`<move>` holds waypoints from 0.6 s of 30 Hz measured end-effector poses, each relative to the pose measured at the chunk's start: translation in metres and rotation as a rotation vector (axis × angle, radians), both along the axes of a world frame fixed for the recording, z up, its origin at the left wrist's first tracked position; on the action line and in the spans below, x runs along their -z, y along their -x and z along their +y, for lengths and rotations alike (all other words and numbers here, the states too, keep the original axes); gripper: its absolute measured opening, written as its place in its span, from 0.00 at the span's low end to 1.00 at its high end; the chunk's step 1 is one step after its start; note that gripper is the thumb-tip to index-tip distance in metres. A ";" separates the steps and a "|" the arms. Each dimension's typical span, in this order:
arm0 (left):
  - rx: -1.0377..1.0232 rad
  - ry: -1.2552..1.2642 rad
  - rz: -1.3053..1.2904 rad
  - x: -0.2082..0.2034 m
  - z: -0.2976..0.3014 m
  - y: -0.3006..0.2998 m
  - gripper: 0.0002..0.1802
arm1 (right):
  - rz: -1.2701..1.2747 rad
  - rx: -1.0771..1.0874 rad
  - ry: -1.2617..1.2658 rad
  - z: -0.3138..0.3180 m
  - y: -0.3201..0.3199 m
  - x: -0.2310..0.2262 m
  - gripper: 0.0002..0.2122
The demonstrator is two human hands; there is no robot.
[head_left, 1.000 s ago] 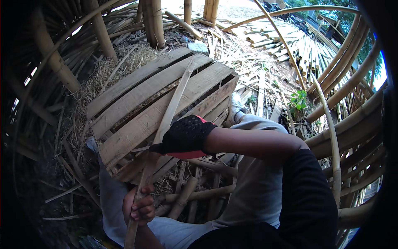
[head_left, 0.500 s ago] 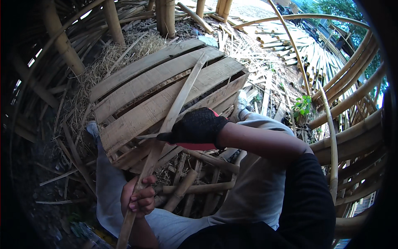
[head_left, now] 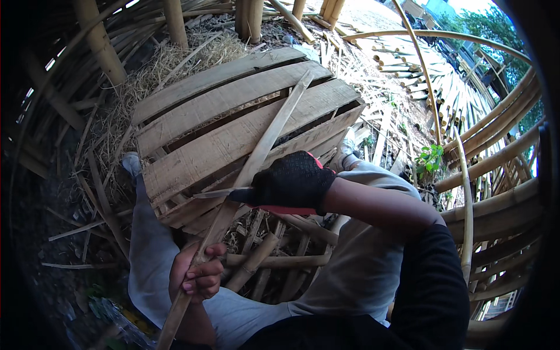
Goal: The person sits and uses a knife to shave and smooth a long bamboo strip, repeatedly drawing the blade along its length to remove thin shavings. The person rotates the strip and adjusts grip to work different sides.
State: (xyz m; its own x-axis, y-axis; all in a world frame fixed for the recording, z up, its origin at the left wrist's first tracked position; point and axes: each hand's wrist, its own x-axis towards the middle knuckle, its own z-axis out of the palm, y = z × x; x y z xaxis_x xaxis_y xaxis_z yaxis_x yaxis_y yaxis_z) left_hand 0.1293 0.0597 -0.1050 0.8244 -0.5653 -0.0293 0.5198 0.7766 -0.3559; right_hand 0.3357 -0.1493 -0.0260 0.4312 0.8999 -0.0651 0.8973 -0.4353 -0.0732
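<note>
My bare left hand (head_left: pixel 198 271) is wrapped round the lower part of a long, flat bamboo strip (head_left: pixel 262 149). The strip slants up and away to the right, its far end lying over the top of a slatted wooden crate (head_left: pixel 204 154). In a black and red glove, my right hand (head_left: pixel 294 182) is closed on the dark handle of a knife (head_left: pixel 213 193). The knife's blade points left, past the strip and in front of the crate's near side. Handle and gloved fingers lie against the strip; the blade's exact contact is hidden.
Bamboo poles (head_left: pixel 251 262) lie between my legs. Dry straw (head_left: pixel 204 58) heaps up behind the crate, with upright bamboo posts (head_left: pixel 102 44) beyond. To the right, curved bamboo poles (head_left: pixel 501 201) stand near a small green plant (head_left: pixel 430 158); stacked bamboo (head_left: pixel 449 99) lies farther off.
The whole scene has shifted slightly in view, with the crate, strip and gloved hand now farther right. Both hands keep their holds, and the knife stays at about the same stretch of the strip.
</note>
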 end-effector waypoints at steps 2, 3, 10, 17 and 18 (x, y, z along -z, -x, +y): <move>-0.003 0.041 0.046 0.003 0.000 0.003 0.13 | 0.147 0.346 0.140 0.005 -0.027 -0.021 0.27; -0.011 0.015 0.046 0.003 0.002 0.004 0.13 | 0.120 0.482 0.169 0.004 -0.046 -0.026 0.28; 0.030 -0.198 -0.021 0.005 0.003 0.006 0.16 | 0.212 0.619 -0.182 -0.014 -0.045 -0.034 0.29; -0.058 -0.498 -0.285 0.023 -0.002 0.001 0.17 | -0.016 0.122 -0.448 -0.012 -0.031 0.020 0.22; -0.050 -0.443 -0.276 0.030 -0.004 -0.003 0.17 | -0.002 0.125 -0.507 -0.011 -0.028 0.022 0.21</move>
State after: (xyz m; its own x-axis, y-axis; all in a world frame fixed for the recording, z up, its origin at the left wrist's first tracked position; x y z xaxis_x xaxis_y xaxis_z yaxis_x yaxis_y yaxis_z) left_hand 0.1321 0.0559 -0.1347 0.8611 -0.5072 -0.0349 0.5059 0.8481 0.1572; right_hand 0.3639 -0.1602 -0.0476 0.5369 0.7598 0.3665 0.8412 -0.4490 -0.3014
